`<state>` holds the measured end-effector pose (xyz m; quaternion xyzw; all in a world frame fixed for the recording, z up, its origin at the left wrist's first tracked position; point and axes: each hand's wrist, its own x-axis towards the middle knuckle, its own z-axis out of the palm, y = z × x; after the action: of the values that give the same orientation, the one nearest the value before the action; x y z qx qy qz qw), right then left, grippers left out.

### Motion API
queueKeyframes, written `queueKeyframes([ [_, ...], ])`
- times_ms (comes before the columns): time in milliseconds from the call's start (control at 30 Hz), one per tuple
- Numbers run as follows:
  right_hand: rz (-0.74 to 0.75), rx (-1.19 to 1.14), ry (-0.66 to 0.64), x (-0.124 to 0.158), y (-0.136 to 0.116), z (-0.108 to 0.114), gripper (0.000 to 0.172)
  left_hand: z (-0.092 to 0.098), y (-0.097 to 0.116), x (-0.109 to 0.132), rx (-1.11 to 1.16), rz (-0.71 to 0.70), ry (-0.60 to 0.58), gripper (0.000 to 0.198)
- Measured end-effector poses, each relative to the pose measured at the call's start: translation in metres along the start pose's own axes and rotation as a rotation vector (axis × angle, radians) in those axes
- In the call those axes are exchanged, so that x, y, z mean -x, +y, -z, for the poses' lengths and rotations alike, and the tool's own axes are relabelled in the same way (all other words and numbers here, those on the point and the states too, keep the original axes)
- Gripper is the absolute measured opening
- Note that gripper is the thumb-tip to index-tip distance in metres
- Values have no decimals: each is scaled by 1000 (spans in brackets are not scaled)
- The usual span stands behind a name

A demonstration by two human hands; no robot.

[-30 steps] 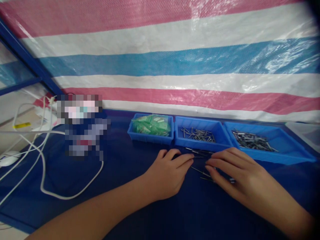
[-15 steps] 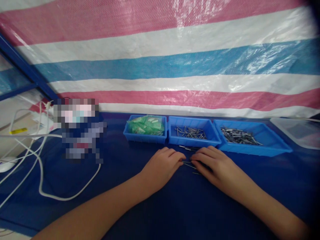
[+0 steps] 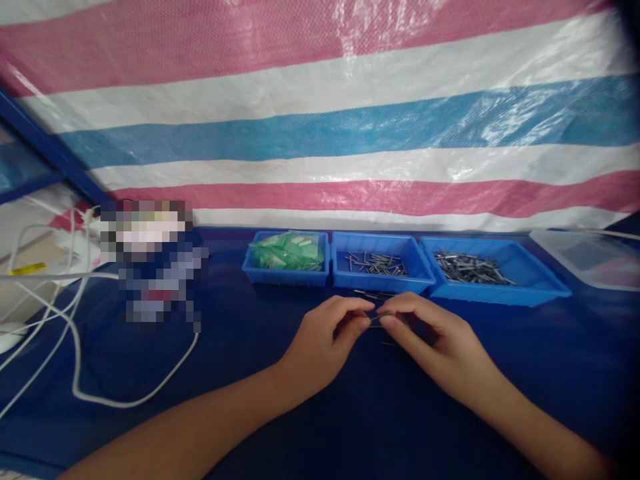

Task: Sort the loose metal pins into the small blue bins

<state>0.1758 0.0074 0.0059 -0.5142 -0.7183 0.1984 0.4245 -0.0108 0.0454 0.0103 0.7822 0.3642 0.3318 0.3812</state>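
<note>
My left hand point(image 3: 317, 340) is curled over the blue tabletop, thumb and forefinger closed near the end of a thin metal pin point(image 3: 375, 319). From the other side my right hand point(image 3: 443, 337) pinches the same pin, its fingertips almost touching those of the left. The fingers cover most of the pin. More thin metal pins point(image 3: 387, 344) lie on the table below the hands. Beyond the fingertips, a few darker pins point(image 3: 367, 293) rest near the bins.
Behind the hands stand three blue bins: one with green plastic packets point(image 3: 287, 252), one with short metal pins point(image 3: 380, 264), one with many longer pins point(image 3: 470, 268). A clear plastic container point(image 3: 590, 260) is at far right. White cables point(image 3: 77, 373) loop across the left side.
Both hands have lifted slightly and turned, with thumbs now showing and a thin pin between the fingertips. The view has shifted slightly, moving the bins left.
</note>
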Motion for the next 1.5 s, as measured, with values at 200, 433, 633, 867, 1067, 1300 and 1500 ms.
queueKeyframes([
  [200,6,-47,39,4,-7,-3,8,-2,0,1,-41,-3,-96,18],
  [433,55,-18,18,5,-7,3,10,-1,0,0,-58,-48,-91,15],
  [633,97,76,-30,0,-1,3,11,1,0,-1,-110,-33,-11,21],
  [867,50,440,368,-16,31,54,15,-1,-2,-3,-258,-204,-105,18],
  [1067,-58,787,521,-21,70,79,21,-9,3,-8,-489,-260,-198,32],
  [1300,96,559,333,-16,35,55,15,-16,-1,-10,-601,-237,-214,18],
  [1500,256,420,-125,-4,6,26,14,-20,-10,-6,-566,-224,-138,16],
])
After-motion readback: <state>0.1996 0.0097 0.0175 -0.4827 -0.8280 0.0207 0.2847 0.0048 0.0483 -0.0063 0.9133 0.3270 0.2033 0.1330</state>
